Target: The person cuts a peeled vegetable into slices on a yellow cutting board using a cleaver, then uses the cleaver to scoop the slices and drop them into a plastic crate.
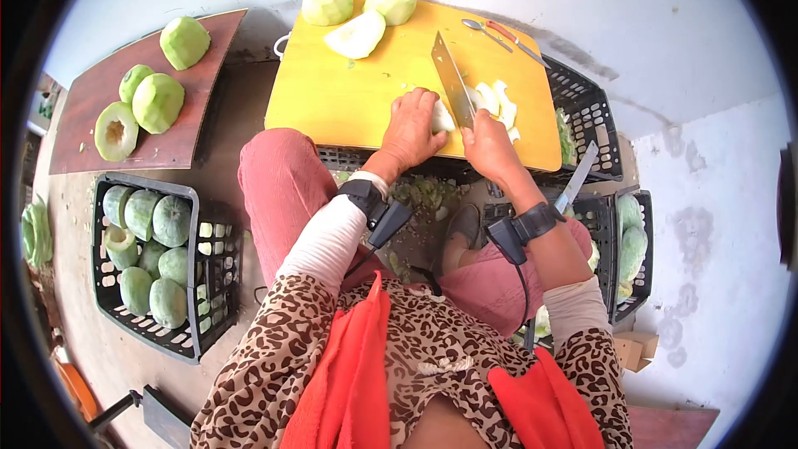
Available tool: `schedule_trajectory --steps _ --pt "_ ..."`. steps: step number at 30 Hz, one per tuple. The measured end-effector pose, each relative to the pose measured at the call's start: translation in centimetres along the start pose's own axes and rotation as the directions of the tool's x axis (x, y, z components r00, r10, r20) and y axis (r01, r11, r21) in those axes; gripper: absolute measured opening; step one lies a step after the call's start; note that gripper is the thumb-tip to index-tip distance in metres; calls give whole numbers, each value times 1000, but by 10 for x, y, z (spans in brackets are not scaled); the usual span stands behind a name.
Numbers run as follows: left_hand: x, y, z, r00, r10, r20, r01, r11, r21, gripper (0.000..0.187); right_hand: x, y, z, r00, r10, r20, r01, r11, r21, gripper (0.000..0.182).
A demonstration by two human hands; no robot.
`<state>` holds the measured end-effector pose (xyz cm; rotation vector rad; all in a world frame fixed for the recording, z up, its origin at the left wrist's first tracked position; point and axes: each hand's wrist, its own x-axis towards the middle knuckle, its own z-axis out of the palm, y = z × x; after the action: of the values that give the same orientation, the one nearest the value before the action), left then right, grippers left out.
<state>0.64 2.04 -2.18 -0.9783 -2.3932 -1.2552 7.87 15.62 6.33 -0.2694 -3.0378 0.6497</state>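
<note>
My right hand (pixel 489 143) is closed round the handle of a large cleaver (pixel 450 75), whose blade stands on edge over the yellow board (pixel 332 91). To its left, my left hand (pixel 411 129) presses on a pale piece of melon (pixel 441 118), its fingers together and bent. The piece lies between that hand and the blade. Cut white melon pieces (pixel 497 104) lie just right of the cleaver. Farther back on the board are a peeled wedge (pixel 357 35) and two peeled melons (pixel 391 0).
A spoon (pixel 485 33) and a red-handled knife (pixel 515 41) lie at the board's back right. Peeled melons (pixel 158 103) sit on a brown board (pixel 91 108) at left. A black crate (pixel 195 274) holds unpeeled melons. Another knife (pixel 578 175) rests over crates at right.
</note>
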Motion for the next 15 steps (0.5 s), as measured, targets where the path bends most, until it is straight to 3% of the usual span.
schedule_trajectory --steps 9,15 --pt "0 1 0 999 27 -24 -27 1000 7 53 -42 -38 -46 994 -2 109 10 997 -71 26" --pt "0 -1 3 999 39 -2 -39 999 33 52 -32 -31 -34 986 -38 161 54 994 -98 27"
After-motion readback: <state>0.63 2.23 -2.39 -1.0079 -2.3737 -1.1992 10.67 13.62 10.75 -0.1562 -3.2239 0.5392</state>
